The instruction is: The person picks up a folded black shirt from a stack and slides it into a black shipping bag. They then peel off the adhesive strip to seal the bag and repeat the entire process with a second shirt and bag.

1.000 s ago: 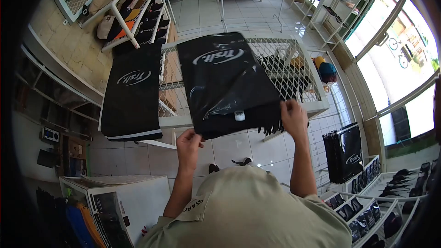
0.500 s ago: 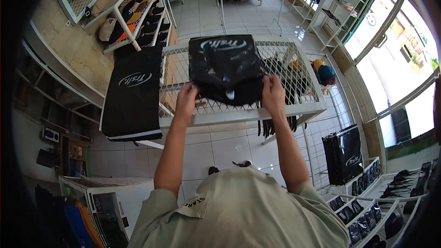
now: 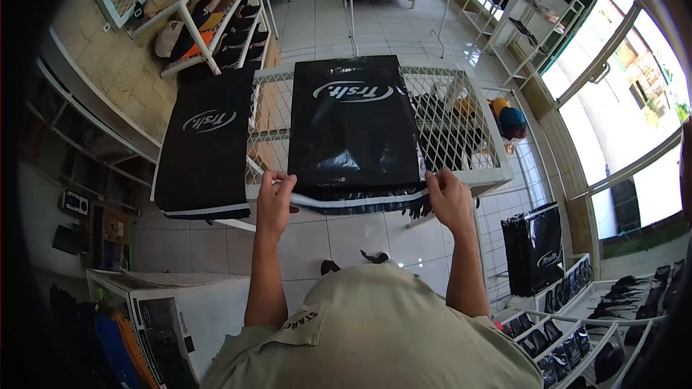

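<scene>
A glossy black plastic mailer bag [image 3: 353, 130] with a white printed logo lies flat on the white mesh rack top [image 3: 450, 119], its white-striped open end hanging over the near edge. My left hand [image 3: 275, 202] pinches the left corner of that end. At the right corner my right hand [image 3: 450, 198] grips the same edge, fingers closed. Whatever is inside the bag is hidden. To the left lies a stack of similar black bags [image 3: 202, 144], its near edge also striped white.
Shelves of caps [image 3: 216, 21] stand at the far left. Colourful caps [image 3: 510, 119] sit beyond the rack's right side. Black bags [image 3: 533, 248] hang at the lower right above shelves of small packs. A white cabinet [image 3: 166, 317] stands at lower left.
Both hands have drawn toward me, pulling the bag's near end over the rack edge. The bag, bunched and folded before, now lies stretched flat with its white strip showing.
</scene>
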Motion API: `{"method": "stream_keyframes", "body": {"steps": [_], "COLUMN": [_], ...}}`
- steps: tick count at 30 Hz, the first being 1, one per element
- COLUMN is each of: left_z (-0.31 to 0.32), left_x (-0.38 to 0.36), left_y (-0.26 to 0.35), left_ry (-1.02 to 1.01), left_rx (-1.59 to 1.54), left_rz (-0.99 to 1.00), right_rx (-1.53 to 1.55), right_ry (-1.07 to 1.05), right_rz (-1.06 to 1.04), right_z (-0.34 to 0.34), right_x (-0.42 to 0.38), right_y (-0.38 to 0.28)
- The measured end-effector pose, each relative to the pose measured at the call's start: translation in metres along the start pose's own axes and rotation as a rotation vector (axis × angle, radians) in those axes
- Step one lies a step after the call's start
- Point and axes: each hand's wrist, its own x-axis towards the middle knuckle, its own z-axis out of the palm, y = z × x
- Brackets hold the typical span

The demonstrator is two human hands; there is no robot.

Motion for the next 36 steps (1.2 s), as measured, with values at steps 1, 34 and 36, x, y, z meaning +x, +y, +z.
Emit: {"method": "stream_keyframes", "body": {"steps": [1, 34, 36], "left_z": [-0.001, 0.062, 0.049], "left_x": [0.009, 0.133, 0.134], "left_y": [-0.006, 0.0, 0.018], "left_ry": [0.046, -0.255, -0.169], "left_rx": [0.083, -0.061, 0.03], "left_rz": [0.076, 0.504, 0.55], "right_rx": [-0.047, 1.073, 1.046], "right_ry": [0.034, 0.286, 0.135], "right_rz": [0.014, 0.251, 0.217], "right_z": [-0.002, 0.029, 0.055], "right_x": [0.005, -0.075, -0.078], "right_y": [-0.009, 0.016, -0.004]}}
